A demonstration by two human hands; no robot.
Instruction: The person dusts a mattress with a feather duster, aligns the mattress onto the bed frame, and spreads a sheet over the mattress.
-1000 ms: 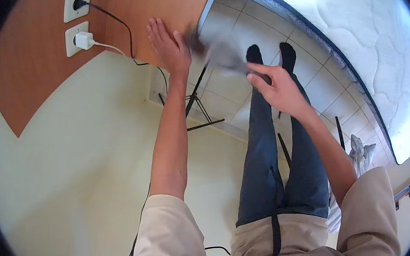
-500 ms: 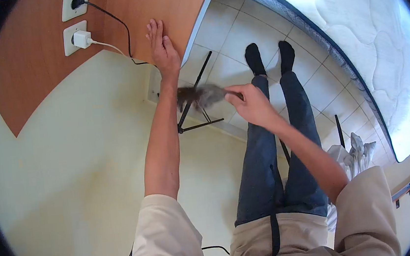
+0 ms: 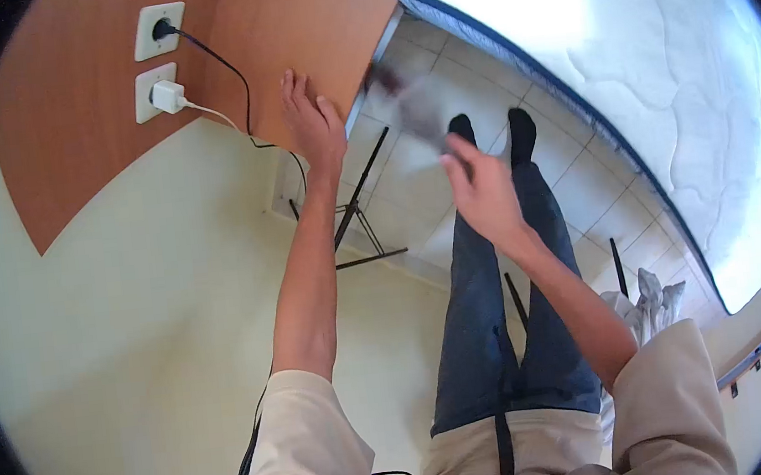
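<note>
My left hand [image 3: 316,129] lies flat on the wooden top [image 3: 324,28] of a bedside unit, near its pale front edge, fingers stretched out. Held between the thumb and fingers of my right hand [image 3: 486,192] is a grey-brown brush-like thing [image 3: 419,113]. Motion smears it, so its exact kind cannot be made out. Its dark reddish-brown far end is beside the unit's edge, above the tiled floor; whether it touches the edge is unclear.
Two wall sockets hold a black plug [image 3: 162,28] and a white charger [image 3: 168,97], their cables trailing across the unit. A black folding stand [image 3: 362,189] is below my left forearm. A white mattress [image 3: 642,102] fills the right, beside my feet in black socks [image 3: 523,135].
My right hand has swung the brush-like thing up from beside my left forearm to the unit's front edge. My left hand stays flat on the top; the view has shifted slightly.
</note>
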